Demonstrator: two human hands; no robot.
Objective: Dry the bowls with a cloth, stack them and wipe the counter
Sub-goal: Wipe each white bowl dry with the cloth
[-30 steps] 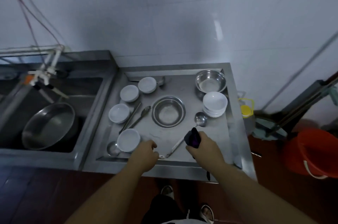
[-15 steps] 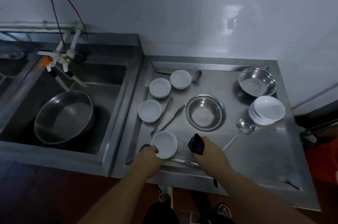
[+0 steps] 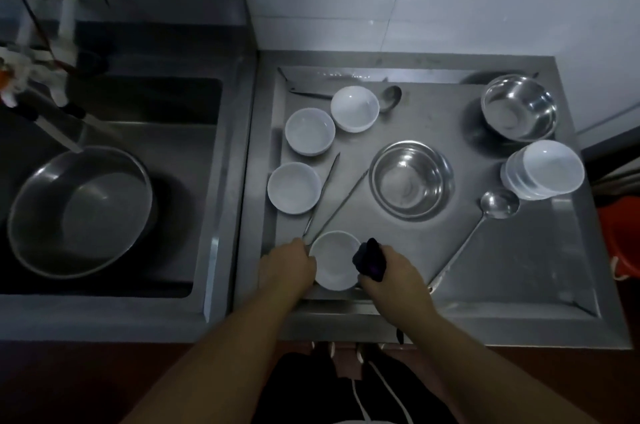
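A dim kitchen corner with pale tiled walls holds a steel worktop (image 3: 519, 268) with a raised rim, and a sink (image 3: 145, 112) to its left containing a large metal basin (image 3: 79, 212). At the near edge of the worktop, a small white bowl (image 3: 335, 259) sits upright between the two hands. The left hand (image 3: 287, 266) touches its left rim, fingers curled at the edge, though whether they actually grip it is hard to tell. The right hand (image 3: 391, 271) lies just right of the bowl, its fingers closed round a dark cloth (image 3: 370, 259) that pokes up beside the bowl's right rim. So the bowl lies directly left of the cloth, with both hands equally close; the likely move is a short sweep of the cloth leftward into the bowl while the left hand steadies it. Three more white bowls (image 3: 294, 187) wait at the far left, two thin utensils (image 3: 332, 202) angling toward the near bowl. A stack of white bowls (image 3: 543, 169) stands at the right edge, well apart, near a ladle (image 3: 498, 204) and two steel bowls (image 3: 412, 179).
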